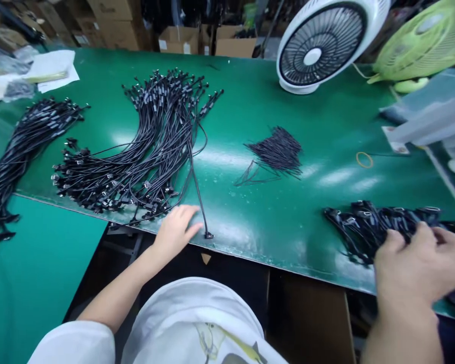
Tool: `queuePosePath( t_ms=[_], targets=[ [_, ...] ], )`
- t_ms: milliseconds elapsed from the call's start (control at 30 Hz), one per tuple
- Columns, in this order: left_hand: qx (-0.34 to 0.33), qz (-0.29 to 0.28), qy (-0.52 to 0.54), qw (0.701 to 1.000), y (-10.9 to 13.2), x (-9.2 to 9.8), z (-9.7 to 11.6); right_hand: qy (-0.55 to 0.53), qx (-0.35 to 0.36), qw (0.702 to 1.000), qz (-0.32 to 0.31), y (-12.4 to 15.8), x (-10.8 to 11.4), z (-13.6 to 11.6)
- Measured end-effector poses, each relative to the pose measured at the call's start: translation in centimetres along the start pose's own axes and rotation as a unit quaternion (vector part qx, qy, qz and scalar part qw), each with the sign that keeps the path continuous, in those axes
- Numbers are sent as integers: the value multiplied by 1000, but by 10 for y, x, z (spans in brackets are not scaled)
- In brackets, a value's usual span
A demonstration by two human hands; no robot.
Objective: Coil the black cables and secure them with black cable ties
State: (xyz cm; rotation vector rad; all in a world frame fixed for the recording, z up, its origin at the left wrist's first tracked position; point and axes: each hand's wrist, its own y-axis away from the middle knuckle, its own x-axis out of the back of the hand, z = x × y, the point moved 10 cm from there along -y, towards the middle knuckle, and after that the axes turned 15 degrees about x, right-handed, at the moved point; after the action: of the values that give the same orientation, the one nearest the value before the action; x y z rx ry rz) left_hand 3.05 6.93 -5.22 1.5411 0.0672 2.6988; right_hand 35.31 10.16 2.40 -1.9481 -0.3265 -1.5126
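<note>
Left hand [176, 230]: lies flat near the front edge of the green table [250, 222], fingers [188, 213] loosely extended and slightly spread, holding nothing. Just beyond the fingertips, to their right and not quite touching, sits the connector [208, 235] of a single cable [196, 189]. This cable's long axis runs from that connector away from the person, roughly square to the direction in which the fingers point. Its far end merges into the fanned bundle [155, 146] directly ahead of the knuckles. The left hand is plainly the nearer one to this cable.

Right hand [420, 268]: well apart from the connector, back turned to the camera, fingers bent over the right-side bundle [379, 225] and touching it. Whether they grip any strands cannot be told, as the undersides are hidden. That bundle's long axis runs left to right under the fingertips.

Beyond both hands (far side of the table): a heap of thin black ties [278, 151], a rubber band [364, 160] and a white fan [322, 43].
</note>
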Motion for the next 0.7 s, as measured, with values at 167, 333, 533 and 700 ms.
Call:
queuePosePath(
  t_ms=[167, 333, 533, 700],
  targets=[
    [15, 166, -76, 983, -8, 67, -31, -54, 33, 998, -8, -50, -45, -45],
    [111, 229, -165, 953, -34, 137, -97, -126, 83, 988, -36, -106, -99, -92],
    [172, 108, -180, 962, -70, 136, -171, -158, 204, 962, -90, -200, -126, -174],
    [145, 162, -40, 975, -68, 146, -161, -77, 272, 958, -43, -290, -148, -227]
  ],
)
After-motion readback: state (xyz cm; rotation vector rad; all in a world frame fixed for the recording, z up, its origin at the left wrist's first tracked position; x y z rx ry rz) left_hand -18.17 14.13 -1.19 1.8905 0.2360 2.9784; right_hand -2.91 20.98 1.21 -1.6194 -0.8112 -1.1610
